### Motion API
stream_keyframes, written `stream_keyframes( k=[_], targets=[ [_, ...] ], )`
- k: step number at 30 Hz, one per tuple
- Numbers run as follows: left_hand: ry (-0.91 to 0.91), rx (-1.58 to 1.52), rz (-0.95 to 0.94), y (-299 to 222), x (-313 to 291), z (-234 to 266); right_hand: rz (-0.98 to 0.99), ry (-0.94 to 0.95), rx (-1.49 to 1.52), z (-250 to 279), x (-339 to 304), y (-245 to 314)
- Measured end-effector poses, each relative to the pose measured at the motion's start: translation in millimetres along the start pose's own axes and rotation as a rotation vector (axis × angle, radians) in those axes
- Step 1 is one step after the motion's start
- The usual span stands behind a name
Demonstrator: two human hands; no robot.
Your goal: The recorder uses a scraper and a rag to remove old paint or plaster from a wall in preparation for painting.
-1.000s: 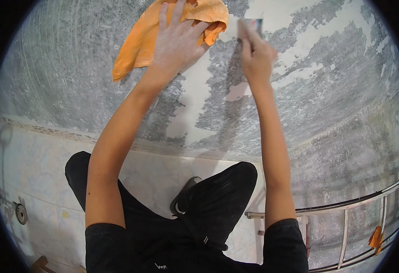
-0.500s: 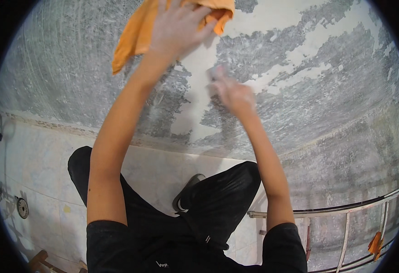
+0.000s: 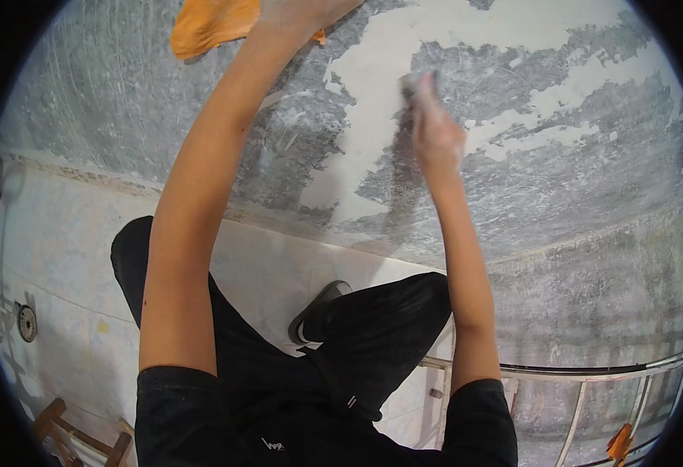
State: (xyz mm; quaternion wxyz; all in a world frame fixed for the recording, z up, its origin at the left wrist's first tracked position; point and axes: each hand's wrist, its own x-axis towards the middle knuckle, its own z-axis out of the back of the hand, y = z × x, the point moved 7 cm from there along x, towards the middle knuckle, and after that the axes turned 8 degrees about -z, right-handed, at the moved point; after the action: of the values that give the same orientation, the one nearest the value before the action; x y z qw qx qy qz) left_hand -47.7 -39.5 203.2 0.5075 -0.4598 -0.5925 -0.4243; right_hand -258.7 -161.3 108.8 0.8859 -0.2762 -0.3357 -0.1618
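My left hand [image 3: 302, 11] is at the top edge, its fingers mostly cut off by the picture's rim. An orange cloth [image 3: 213, 27] hangs beside and beneath this hand, bunched against the wall. Further right, my right hand [image 3: 437, 132] is closed around a small, flat, greyish scraper-like tool [image 3: 419, 86], smeared by motion. The tool is at the wall's surface, by the edge of a whitish patch [image 3: 373, 86]. Around the patch the wall [image 3: 295, 140] is mottled grey and scratched.
My bent legs in black trousers [image 3: 388, 335] are close to the wall's foot. Pale tiles [image 3: 271, 257] cover the floor. A metal ladder-like frame [image 3: 575, 377] with an orange rag [image 3: 619, 442] lies right. Left are a round drain [image 3: 26, 321] and a wooden stool [image 3: 84, 432].
My left hand and the orange cloth have moved up, partly out of the picture. My right hand has shifted up and right along the wall with the tool. The view has shifted slightly.
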Motion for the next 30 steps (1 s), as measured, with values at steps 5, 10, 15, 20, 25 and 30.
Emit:
stream_keyframes(
  k=[5,10,15,20,25,30],
  targets=[
    [0.01,0.04,-0.005,3,-9,-4,-0.048,0.563,-0.031,-26,3,29],
    [0.021,0.065,-0.031,2,3,5,-0.028,0.081,0.05,19,38,-3],
    [0.036,0.07,-0.023,0,-8,-5,0.278,0.441,-0.237,-30,6,31],
    [0.109,0.091,-0.026,1,-4,-7,0.08,0.206,-0.075,9,38,5],
    [0.054,0.065,-0.018,6,-5,-4,0.399,0.393,-0.231,-28,6,35],
    [0.02,0.01,-0.022,-3,-4,0,-0.025,0.098,0.053,-3,40,20]
  ],
)
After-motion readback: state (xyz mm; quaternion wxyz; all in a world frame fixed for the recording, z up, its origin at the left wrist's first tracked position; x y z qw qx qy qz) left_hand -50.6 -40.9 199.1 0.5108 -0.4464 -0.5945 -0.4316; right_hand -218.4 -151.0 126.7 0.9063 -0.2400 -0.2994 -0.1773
